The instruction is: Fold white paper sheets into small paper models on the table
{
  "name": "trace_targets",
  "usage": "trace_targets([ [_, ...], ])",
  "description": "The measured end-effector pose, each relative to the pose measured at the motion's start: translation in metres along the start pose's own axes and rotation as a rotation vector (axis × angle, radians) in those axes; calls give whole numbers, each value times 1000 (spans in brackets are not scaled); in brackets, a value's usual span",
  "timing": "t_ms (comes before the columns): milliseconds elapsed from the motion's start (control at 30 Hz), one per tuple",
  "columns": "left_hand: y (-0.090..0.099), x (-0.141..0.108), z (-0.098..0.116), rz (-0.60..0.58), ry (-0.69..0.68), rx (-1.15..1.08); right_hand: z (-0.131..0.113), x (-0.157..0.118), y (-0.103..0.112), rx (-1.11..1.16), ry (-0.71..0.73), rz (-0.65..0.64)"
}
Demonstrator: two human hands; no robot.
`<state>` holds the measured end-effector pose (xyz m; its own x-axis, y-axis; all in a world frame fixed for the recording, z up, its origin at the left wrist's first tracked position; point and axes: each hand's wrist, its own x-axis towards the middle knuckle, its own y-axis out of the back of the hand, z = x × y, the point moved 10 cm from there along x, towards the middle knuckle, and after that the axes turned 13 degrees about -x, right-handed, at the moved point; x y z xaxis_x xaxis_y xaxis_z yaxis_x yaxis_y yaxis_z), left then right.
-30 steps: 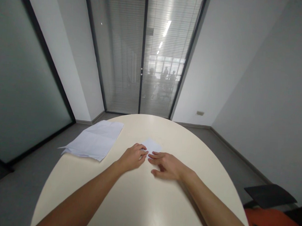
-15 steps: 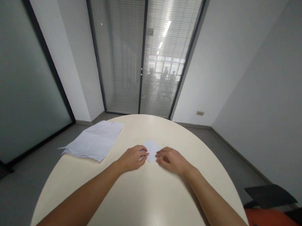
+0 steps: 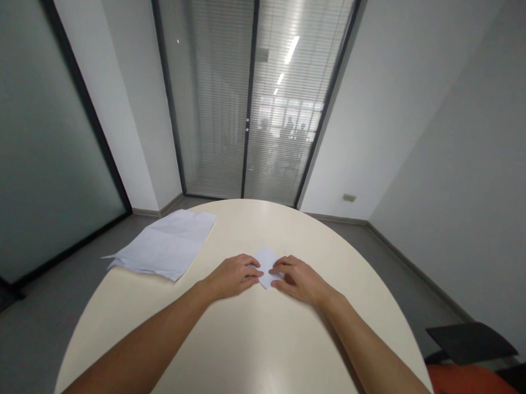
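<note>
A small folded white paper (image 3: 266, 261) lies on the round cream table (image 3: 257, 336), one corner pointing toward me. My left hand (image 3: 237, 274) rests at its left edge, fingers slightly apart and fingertips on the paper. On the other side, my right hand (image 3: 298, 278) touches the right edge with curved, parted fingers. Both hands lie low over the tabletop, and their fingertips cover the side corners of the paper.
Several large white sheets (image 3: 167, 245) lie loosely stacked at the table's far left edge. A chair with an orange seat (image 3: 476, 389) and black armrest stands at the lower right. Beyond the table is a glass partition with blinds (image 3: 215, 102).
The small paper has shifted slightly right and toward me. The left fingertips have moved a little to the right with it, and the right fingers have changed position slightly.
</note>
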<state>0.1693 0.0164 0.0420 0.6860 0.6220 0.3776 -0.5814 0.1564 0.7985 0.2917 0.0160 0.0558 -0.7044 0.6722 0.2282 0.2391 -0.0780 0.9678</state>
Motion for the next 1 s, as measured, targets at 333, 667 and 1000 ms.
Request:
trace_targets([
  [333,1,1,3,12,-21,-7,1,1,0,8,-15,2],
  [667,-2,2,0,-5,1,46,6,-1,-2,5,-34,-3],
  [1000,-1,4,-6,36,62,84,19,-4,-1,-36,-103,39],
])
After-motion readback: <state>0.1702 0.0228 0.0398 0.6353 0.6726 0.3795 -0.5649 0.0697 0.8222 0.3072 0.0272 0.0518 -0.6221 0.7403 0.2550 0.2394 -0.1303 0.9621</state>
